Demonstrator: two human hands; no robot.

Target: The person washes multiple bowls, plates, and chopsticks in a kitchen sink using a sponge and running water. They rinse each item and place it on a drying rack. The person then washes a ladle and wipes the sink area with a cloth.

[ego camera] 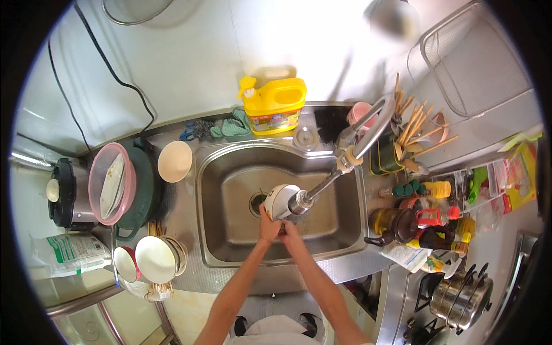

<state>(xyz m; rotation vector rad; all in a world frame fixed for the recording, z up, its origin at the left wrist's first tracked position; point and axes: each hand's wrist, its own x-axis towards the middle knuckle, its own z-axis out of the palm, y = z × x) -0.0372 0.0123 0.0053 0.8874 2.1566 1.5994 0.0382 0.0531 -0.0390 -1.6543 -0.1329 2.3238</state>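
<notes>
A white bowl (pixel 281 199) with small coloured marks on its outside is tilted on its side over the stainless steel sink (pixel 241 233). My left hand (pixel 269 225) grips the bowl's lower left side. Close beside it, my right hand (pixel 291 233) is at the bowl's near edge with fingers curled; what they hold or touch is hidden. Directly above the bowl, partly covering it, hangs the spray head (pixel 301 202) of a spring-neck faucet (pixel 375 125). The drain (pixel 258 202) shows just left of the bowl.
Left of the sink are a beige bowl (pixel 175 161), stacked bowls (pixel 156 259) and a pink basin (pixel 92 189) holding white dishes. Behind stands a yellow detergent jug (pixel 276 105). Rightward are a chopstick holder (pixel 381 151), a dark-lidded glass teapot (pixel 393 225), several bottles and a steel pot (pixel 461 297).
</notes>
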